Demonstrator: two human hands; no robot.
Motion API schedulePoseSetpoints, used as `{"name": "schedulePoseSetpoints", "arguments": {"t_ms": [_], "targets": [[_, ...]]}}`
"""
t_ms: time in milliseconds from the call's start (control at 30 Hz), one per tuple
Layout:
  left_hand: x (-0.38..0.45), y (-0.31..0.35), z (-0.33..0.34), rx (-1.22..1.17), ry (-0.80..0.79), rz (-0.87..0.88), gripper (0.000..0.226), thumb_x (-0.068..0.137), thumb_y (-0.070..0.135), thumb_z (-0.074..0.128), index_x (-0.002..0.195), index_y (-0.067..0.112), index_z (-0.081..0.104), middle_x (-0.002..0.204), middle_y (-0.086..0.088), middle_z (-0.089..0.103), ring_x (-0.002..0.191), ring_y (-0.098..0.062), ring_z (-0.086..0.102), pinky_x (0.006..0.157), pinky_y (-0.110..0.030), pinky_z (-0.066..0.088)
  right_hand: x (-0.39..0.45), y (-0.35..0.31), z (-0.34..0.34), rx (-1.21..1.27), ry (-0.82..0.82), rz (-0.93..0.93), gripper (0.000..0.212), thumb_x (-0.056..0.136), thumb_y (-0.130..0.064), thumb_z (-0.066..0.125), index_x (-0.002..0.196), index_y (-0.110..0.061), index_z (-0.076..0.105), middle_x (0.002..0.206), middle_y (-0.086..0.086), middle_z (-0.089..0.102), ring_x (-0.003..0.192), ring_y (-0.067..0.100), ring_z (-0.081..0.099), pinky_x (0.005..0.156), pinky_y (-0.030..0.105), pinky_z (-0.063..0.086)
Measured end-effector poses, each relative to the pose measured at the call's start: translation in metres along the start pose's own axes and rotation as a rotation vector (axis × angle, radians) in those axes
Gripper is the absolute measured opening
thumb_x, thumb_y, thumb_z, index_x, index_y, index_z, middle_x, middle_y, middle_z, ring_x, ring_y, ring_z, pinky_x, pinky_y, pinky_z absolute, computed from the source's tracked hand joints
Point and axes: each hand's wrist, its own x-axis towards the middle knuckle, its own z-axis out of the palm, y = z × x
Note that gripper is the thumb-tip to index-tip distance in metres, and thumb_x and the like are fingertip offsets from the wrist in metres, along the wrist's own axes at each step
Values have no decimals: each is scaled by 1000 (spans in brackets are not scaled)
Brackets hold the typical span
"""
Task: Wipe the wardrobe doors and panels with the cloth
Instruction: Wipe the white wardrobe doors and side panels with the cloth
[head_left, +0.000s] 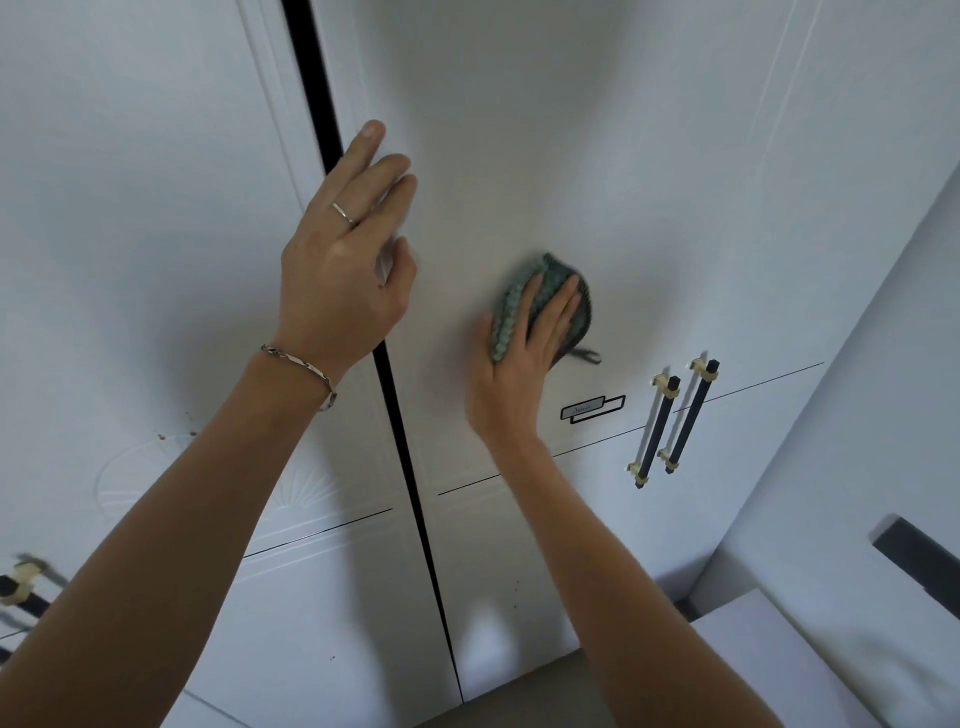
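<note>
- The right hand (524, 343) presses a green cloth (545, 306) flat against the white wardrobe door (519, 156); fingers straight, slightly spread
- The left hand (343, 260) grips that door's edge; fingers curled together

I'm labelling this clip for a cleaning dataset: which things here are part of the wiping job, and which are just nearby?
Part of the job:
- green cloth, pressed flat by the right hand
- white wardrobe door
- left hand, holding the door's edge

Just nearby:
- two dark bar handles
- small label plate
- pale box, lower right
</note>
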Motion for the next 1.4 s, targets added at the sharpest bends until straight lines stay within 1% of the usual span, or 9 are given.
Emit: {"name": "schedulePoseSetpoints", "arguments": {"t_ms": [67,167,367,533,767,967,1133,1267,1400], "targets": [[-1,-1,1,4,17,9,34,94,0,58,126,1,69,141,-6,64,151,-24,42,102,-24,49,34,-7,-9,-6,66,-66,69,108,-31,42,162,-18,1,170,21,-5,158,36,-8,125,62,5],[-1,-2,3,-2,41,18,35,93,-1,60,126,0,69,140,-8,64,149,-26,44,102,-26,51,56,-18,-15,-10,89,-187,69,107,-26,48,161,-24,7,170,21,0,158,39,-3,125,62,6],[-1,-1,4,-2,28,6,35,93,-1,58,126,1,69,141,-6,64,150,-25,42,99,-25,51,-4,2,-2,-169,-174,-434,60,102,-27,48,159,-22,28,170,17,11,159,31,-4,128,48,-1],[-2,-3,1,0,6,-2,35,94,0,58,127,2,69,141,-4,63,151,-23,41,100,-28,53,-80,38,16,-218,-277,-332,59,105,-34,46,160,-24,29,171,10,8,160,26,-2,129,42,2],[-1,0,-2,-14,-35,-10,38,92,-2,58,129,3,67,144,-2,61,153,-22,38,91,-29,56,-95,36,17,-205,-210,-287,54,105,-25,49,158,-21,39,170,11,15,159,28,8,129,42,10],[-6,3,-4,13,-79,9,43,91,0,56,133,0,64,149,-4,58,154,-24,35,90,-23,52,-77,10,14,32,-155,-89,53,108,-33,40,160,-27,29,172,-1,6,160,21,1,126,54,18],[-11,0,-7,31,-93,50,38,91,-1,57,128,-1,67,145,-7,61,153,-26,37,91,-32,57,-27,-45,-11,278,-75,8,62,107,-31,41,150,-67,14,169,-12,11,159,14,6,130,41,11],[-13,-2,-5,22,-63,70,32,89,-4,59,118,-1,71,143,-12,62,151,-31,40,94,-41,59,-11,-57,-26,602,-1,238,48,105,-30,48,152,-23,43,158,3,44,150,17,35,125,50,28],[-23,3,1,51,-69,107,32,82,-4,64,112,0,74,142,-18,61,150,-40,39,117,-54,42,-18,-71,-49,889,103,619,7,107,-26,52,110,-31,55,121,-7,62,117,12,60,108,36,48]]}}
